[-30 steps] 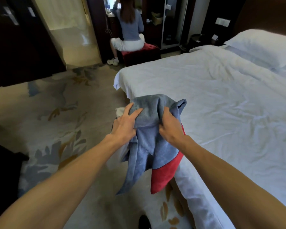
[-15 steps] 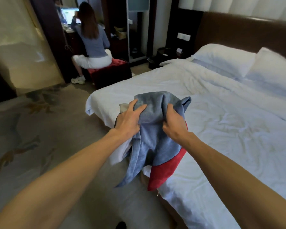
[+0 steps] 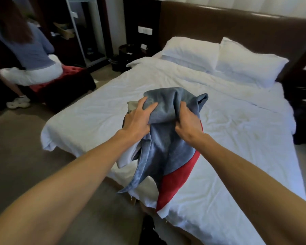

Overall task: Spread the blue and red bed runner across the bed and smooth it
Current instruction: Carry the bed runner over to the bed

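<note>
The blue and red bed runner (image 3: pixel 166 149) is bunched up and held in the air over the foot corner of the bed (image 3: pixel 88 117). Its blue cloth hangs down in folds, with a red panel at the lower right and a pale lining showing at the left. My left hand (image 3: pixel 138 119) grips the bunch on its left side. My right hand (image 3: pixel 187 122) grips it on the right, thumb tucked into the fold. The bed has a wrinkled white sheet and two white pillows (image 3: pixel 191 52) against a brown headboard (image 3: pixel 237 27).
A person (image 3: pixel 28 55) sits on a red stool (image 3: pixel 69 76) at the left, back turned to me. Dark shelving (image 3: pixel 85 32) and a bin (image 3: pixel 127 50) stand by the bed's far left corner. Dark bags (image 3: pixel 304 110) lie along the bed's right side. Carpet runs along the left.
My view has swung right, bringing the headboard and both pillows into sight. Both hands keep the same grip, and the runner now hangs over the bed's foot corner.
</note>
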Demonstrator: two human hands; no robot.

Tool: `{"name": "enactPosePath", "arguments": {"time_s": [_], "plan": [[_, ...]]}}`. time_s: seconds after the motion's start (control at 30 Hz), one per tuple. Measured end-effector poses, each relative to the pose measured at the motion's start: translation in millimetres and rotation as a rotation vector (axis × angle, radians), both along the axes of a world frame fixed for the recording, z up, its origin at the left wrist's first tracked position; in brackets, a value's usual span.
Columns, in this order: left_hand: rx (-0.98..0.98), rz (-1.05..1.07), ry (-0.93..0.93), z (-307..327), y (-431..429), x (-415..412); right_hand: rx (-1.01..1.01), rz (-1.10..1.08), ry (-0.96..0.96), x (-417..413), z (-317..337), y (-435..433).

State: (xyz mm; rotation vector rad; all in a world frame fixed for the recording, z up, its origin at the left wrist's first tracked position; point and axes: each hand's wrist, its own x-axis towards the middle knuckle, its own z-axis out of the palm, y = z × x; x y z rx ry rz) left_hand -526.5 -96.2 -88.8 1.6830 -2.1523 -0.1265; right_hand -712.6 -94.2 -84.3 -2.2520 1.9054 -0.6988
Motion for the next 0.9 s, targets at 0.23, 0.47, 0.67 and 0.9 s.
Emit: {"name": "enactPosePath", "arguments": {"time_s": [0.23,0.47,0.67,0.9], "plan": [[0.012,-0.047,-0.011,-18.2,-100.4,-17.9,0.014,-0.02,0.039,-16.1,-10.2,-88.1],[0.074,-0.059,-0.071,-41.1,-207.9,-20.4,0.101,-0.045,0.019,-17.3,-39.0,-196.4],[0.174,-0.067,-0.12,-79.5,-267.0,-20.7,0.189,-0.056,0.014,-17.1,-85.7,-256.8],[0.284,-0.082,-0.196,-135.0,-327.1,-25.1,0.31,-0.094,0.007,-19.2,-151.0,-317.3]]}}
